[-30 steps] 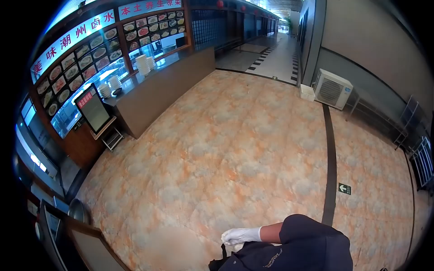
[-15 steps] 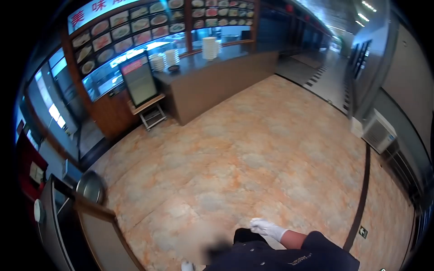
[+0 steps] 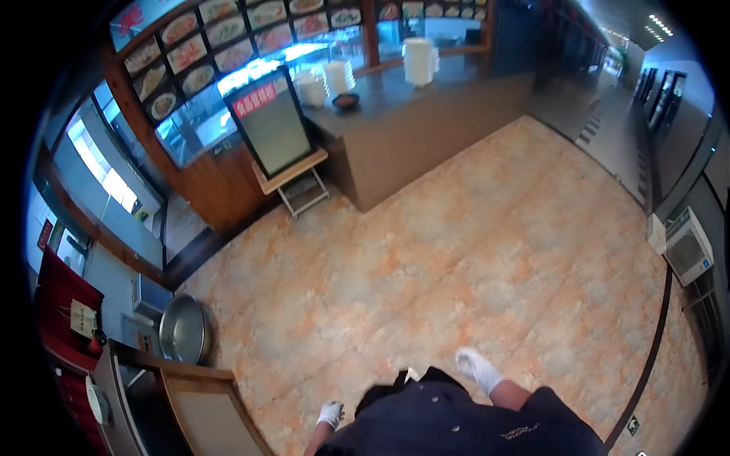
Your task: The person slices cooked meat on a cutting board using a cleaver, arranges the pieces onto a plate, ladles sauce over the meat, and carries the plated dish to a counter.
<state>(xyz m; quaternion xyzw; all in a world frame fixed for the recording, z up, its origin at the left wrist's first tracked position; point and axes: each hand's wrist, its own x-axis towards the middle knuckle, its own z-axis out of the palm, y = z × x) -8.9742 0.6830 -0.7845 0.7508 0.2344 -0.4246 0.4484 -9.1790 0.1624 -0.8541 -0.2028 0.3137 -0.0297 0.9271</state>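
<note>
At the bottom of the view, my left hand (image 3: 331, 413) hangs beside my dark shirt in a white glove, its small, loosely bent fingers showing nothing in them. On the other side, my right hand (image 3: 477, 367) also wears a white glove. Its fingers reach loosely forward over the floor and hold nothing that I can see. Neither hand touches anything but air. Closest to my left hand is a wooden-framed cabinet (image 3: 205, 406); a large metal basin (image 3: 184, 330) stands beyond it by the wall.
Patterned floor (image 3: 395, 289) stretches ahead to a brown counter (image 3: 433, 144) bearing stacked white dishes (image 3: 419, 62) and a dark bowl (image 3: 345, 100). A glass-fronted case (image 3: 272, 125) sits on a small folding stand (image 3: 304, 194). An air-conditioner unit (image 3: 688, 247) is at right, near a corridor (image 3: 616, 114).
The view has swung left and the counter and case look nearer. My left hand has come into clear view at the bottom; my right hand has shifted right and slightly up in the picture.
</note>
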